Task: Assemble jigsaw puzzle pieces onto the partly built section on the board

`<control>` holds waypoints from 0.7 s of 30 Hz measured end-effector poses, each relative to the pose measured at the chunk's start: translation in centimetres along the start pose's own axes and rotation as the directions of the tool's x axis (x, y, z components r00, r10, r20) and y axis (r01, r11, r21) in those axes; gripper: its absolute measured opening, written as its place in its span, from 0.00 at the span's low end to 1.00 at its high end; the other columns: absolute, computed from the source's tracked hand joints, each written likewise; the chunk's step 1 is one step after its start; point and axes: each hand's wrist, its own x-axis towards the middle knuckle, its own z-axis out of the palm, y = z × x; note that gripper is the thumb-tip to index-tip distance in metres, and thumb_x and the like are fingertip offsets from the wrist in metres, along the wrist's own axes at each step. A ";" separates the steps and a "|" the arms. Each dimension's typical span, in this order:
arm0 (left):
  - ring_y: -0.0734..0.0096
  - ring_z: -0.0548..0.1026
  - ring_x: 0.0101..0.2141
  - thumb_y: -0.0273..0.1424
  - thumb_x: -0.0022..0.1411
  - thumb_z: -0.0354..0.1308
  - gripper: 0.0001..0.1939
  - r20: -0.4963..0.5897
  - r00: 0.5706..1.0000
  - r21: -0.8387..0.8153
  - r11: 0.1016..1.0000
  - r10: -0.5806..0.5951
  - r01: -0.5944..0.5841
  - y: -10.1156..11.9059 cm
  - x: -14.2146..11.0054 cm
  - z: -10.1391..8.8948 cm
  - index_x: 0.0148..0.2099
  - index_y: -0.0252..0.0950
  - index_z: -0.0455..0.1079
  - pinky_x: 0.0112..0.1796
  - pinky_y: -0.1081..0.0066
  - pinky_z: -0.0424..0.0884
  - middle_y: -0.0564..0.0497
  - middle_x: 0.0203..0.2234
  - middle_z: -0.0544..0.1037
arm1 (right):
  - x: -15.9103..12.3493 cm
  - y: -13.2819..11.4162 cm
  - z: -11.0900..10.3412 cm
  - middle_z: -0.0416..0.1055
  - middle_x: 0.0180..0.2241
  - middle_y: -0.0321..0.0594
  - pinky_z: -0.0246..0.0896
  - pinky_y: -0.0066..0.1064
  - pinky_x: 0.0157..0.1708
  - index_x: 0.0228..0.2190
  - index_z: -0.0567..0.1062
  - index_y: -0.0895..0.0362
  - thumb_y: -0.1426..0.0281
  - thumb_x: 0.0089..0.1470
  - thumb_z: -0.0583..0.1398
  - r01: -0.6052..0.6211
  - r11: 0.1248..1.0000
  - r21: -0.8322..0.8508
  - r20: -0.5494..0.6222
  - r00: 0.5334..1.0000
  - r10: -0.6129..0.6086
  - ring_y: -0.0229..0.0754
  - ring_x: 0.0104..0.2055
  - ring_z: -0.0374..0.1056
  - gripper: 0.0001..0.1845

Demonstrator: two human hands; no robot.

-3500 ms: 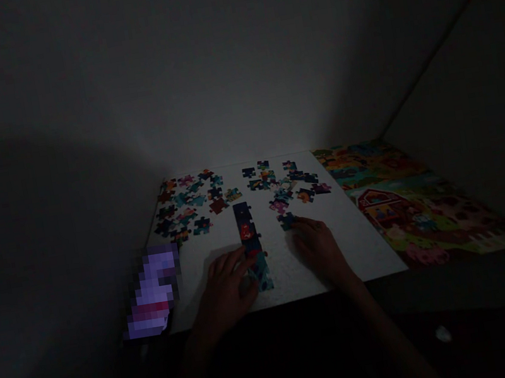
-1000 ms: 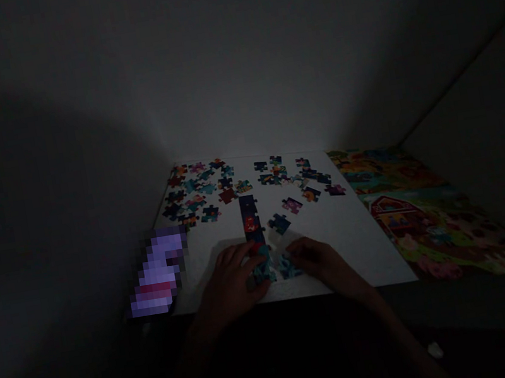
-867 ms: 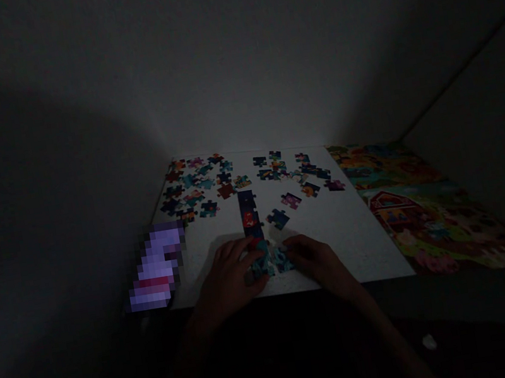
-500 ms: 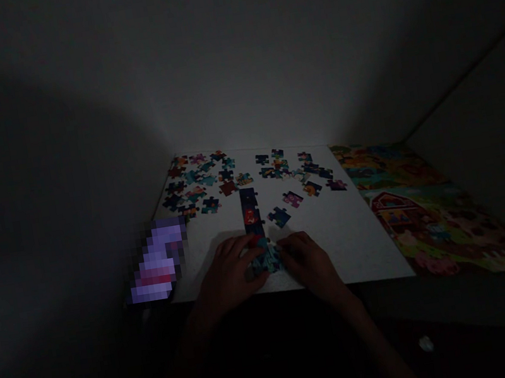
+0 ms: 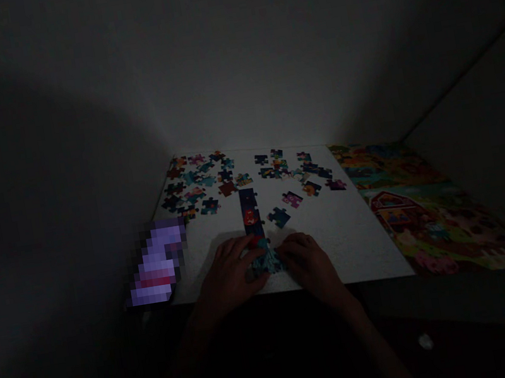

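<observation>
A narrow strip of joined jigsaw pieces (image 5: 249, 205), dark blue with a red figure, runs down the middle of a white board (image 5: 348, 250). My left hand (image 5: 231, 269) lies over the left side of its lower end, thumb and fingers bent around the teal pieces there and holding them. On the opposite side, my right hand (image 5: 306, 256) has its fingertips pinched on a teal jigsaw piece (image 5: 275, 264) against the strip's lower right edge. The fingers partly cover that piece. A loose dark blue-green piece (image 5: 279, 216) lies just beyond my right hand.
Loose jigsaw pieces (image 5: 207, 181) are scattered at the board's back left, and more pieces (image 5: 309, 170) lie at the back right. A phone with a blurred lit screen (image 5: 156, 265) is at the left edge. Colourful farm pictures (image 5: 435, 224) lie to the right. The room is dim.
My right fingers have shifted slightly at the strip's lower right edge, and more of the teal piece shows beside them. My left hand has stayed in place.
</observation>
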 end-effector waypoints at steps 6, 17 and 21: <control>0.54 0.64 0.57 0.35 0.59 0.64 0.20 0.007 1.000 -0.007 1.000 -0.006 0.006 0.1 0.0 -0.1 0.53 0.44 0.70 0.58 0.50 0.61 0.48 0.59 0.66 | 0.0 -0.5 -0.1 0.72 0.40 0.44 0.65 0.43 0.45 0.39 0.77 0.54 0.72 0.60 0.58 0.035 0.999 -0.042 0.010 0.999 -0.034 0.48 0.44 0.65 0.08; 0.53 0.64 0.57 0.36 0.59 0.63 0.20 0.010 1.000 0.009 1.000 -0.005 0.005 0.1 0.1 -0.1 0.54 0.43 0.71 0.58 0.50 0.60 0.47 0.59 0.66 | 0.0 -0.7 -0.1 0.71 0.39 0.45 0.63 0.44 0.46 0.39 0.76 0.53 0.72 0.61 0.57 0.024 0.998 -0.054 -0.009 1.000 -0.024 0.49 0.45 0.65 0.08; 0.54 0.64 0.57 0.38 0.60 0.63 0.19 0.021 1.000 0.014 1.000 0.003 -0.003 0.1 0.1 -0.2 0.54 0.43 0.70 0.58 0.52 0.61 0.48 0.59 0.66 | -0.1 -0.6 -0.1 0.72 0.40 0.45 0.64 0.45 0.46 0.39 0.77 0.53 0.72 0.61 0.57 0.034 0.997 -0.072 0.015 0.999 -0.033 0.49 0.45 0.65 0.08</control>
